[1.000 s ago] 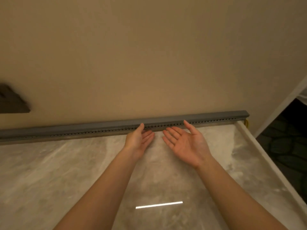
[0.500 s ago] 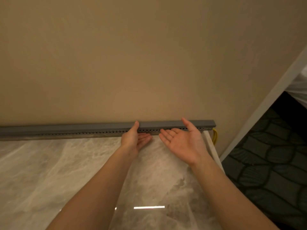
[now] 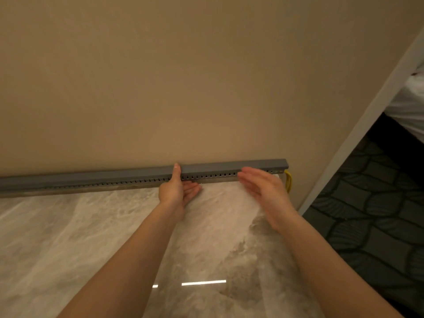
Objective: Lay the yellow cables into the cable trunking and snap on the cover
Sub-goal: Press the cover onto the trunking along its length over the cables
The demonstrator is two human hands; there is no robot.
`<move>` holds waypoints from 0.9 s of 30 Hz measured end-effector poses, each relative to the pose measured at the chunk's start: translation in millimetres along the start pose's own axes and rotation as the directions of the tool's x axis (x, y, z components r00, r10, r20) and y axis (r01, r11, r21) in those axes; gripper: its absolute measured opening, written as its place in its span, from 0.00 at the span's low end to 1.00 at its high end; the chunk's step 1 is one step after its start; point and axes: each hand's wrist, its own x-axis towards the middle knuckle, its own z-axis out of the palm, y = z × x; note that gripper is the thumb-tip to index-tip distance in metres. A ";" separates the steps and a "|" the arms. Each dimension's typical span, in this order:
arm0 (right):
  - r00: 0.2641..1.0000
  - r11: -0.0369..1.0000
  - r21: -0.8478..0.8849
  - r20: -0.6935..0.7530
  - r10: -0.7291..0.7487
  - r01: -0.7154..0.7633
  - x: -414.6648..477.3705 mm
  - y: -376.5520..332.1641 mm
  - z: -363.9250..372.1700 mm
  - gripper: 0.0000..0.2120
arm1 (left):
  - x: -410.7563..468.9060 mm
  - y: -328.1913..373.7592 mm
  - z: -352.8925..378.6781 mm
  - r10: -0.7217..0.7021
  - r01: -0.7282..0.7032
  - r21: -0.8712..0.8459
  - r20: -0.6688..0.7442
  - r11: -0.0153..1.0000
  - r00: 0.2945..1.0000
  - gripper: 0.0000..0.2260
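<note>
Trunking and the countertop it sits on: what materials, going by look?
Trunking: probably moulded plastic with a matt finish. It is an even grey with no glare and has a row of small slots along the front.
Countertop: polished marble or a marble-look slab. It has beige-grey veining and mirrors a light strip. Real stone or laminate can't be told.

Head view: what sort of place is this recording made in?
Likely a furnished room, perhaps in a hotel or home: a glossy marble-look top against a plain beige wall, dark leaf-patterned carpet to the right, and white fabric, maybe bedding, beyond it.
</note>
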 end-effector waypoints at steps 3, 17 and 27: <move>0.899 0.954 -0.221 -0.343 -0.272 0.204 2.7 3.9 -22.1 0.14 | -2.4 -3.2 6.8 -0.029 0.028 0.013 0.035 1.000 0.999 0.25; 0.889 0.758 -0.636 -0.254 -0.382 0.144 22.3 19.8 -29.4 0.39 | -5.3 -15.0 21.4 0.030 -0.029 0.018 -0.021 0.999 0.999 0.23; 0.893 0.716 -0.683 -0.222 -0.391 0.144 24.6 22.4 -25.3 0.42 | -14.7 -10.6 8.0 -0.002 -0.009 0.147 0.077 0.989 0.997 0.24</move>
